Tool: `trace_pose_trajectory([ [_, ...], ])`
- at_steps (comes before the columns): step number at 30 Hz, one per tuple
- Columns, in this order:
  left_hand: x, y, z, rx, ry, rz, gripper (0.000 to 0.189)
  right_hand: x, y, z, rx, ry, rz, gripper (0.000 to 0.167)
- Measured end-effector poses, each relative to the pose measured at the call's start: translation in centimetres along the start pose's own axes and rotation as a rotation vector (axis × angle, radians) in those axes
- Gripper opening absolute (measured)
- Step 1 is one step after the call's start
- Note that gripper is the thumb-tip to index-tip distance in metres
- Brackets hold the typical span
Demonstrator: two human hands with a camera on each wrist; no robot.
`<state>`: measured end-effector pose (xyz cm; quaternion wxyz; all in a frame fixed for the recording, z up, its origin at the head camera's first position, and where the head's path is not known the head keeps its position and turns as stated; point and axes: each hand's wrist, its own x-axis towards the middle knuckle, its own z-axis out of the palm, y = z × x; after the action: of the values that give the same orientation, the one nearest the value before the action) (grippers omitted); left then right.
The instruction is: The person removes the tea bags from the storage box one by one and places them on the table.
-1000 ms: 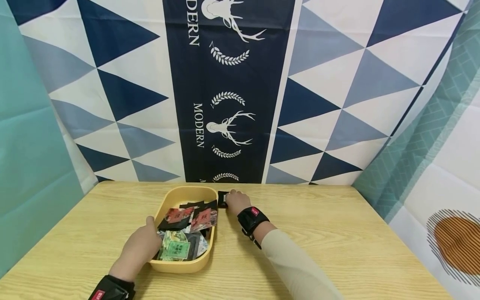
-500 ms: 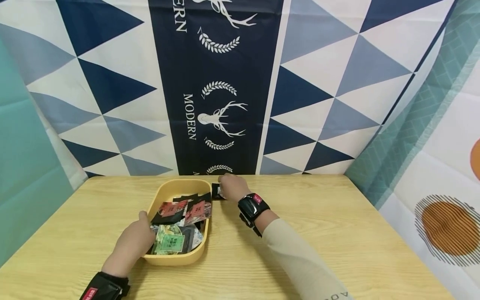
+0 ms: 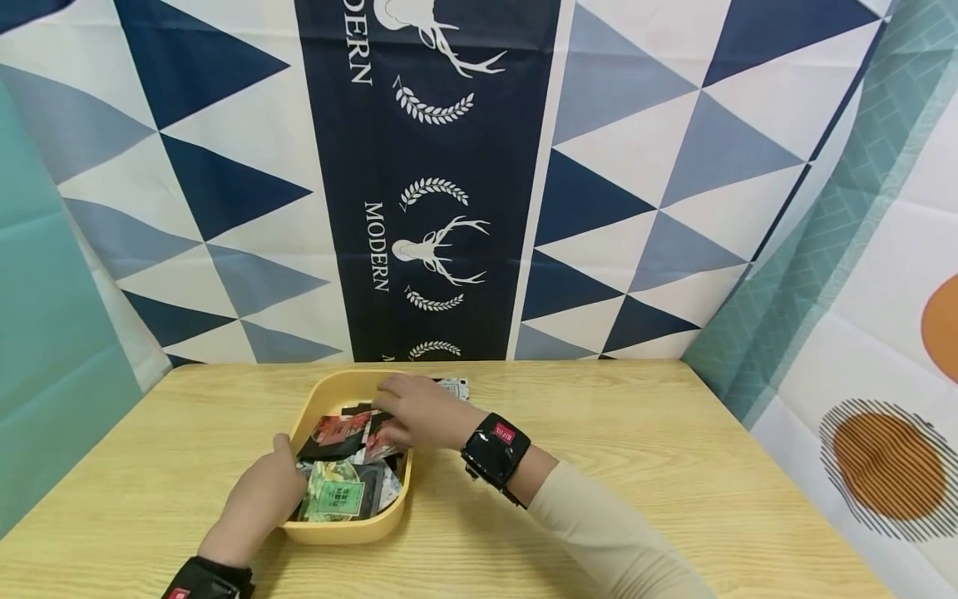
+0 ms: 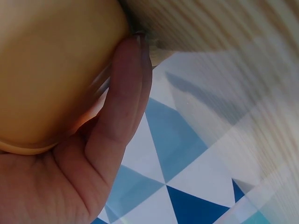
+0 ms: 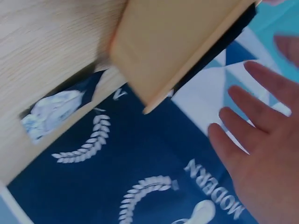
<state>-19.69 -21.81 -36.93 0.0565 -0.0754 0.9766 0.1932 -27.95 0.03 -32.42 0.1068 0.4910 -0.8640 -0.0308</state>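
Note:
A yellow plastic basket (image 3: 346, 532) full of flat printed packets stands on the table. My left hand (image 3: 258, 495) grips its left side, fingers along the outer wall (image 4: 60, 70) in the left wrist view. Over the basket's right rim reaches my right hand (image 3: 428, 413), fingers spread and holding nothing in the right wrist view. Inside lie a green-labelled packet (image 3: 340, 497) at the front and red-labelled packets (image 3: 337, 430) further back. On the table behind the right hand is a black-and-white packet (image 5: 58, 112), partly hidden by that hand in the head view.
The wooden table (image 3: 599, 466) ends at the back against a patterned cloth (image 3: 419, 166) of triangles and deer heads. A teal cloth (image 3: 60, 333) hangs at the left, and a pale cloth with orange circles (image 3: 886, 466) at the right.
My right hand has left the packet on the table beside the basket and moved left over the basket's rim. The left hand has kept its grip on the basket. The view has shifted slightly.

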Motion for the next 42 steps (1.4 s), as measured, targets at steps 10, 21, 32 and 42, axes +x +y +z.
trace_pose_trajectory([
  [10,0.0,-0.1,0.2,-0.001,0.017,0.02,0.059,-0.1,-2.0,0.3,-0.078,-0.273,0.058,0.069],
  [21,-0.2,-0.4,-0.3,0.017,0.013,0.016,0.06,0.4,-2.9,0.6,-0.125,-0.243,0.045,0.037],
  [32,-0.1,-0.3,-0.2,-0.007,0.004,0.023,0.058,0.1,-3.1,0.3,-0.105,-0.23,0.041,0.027],
  [42,-0.1,-0.2,-0.1,-0.013,0.003,0.038,0.056,-0.5,-3.0,-0.3,-0.08,-0.187,0.003,0.019],
])
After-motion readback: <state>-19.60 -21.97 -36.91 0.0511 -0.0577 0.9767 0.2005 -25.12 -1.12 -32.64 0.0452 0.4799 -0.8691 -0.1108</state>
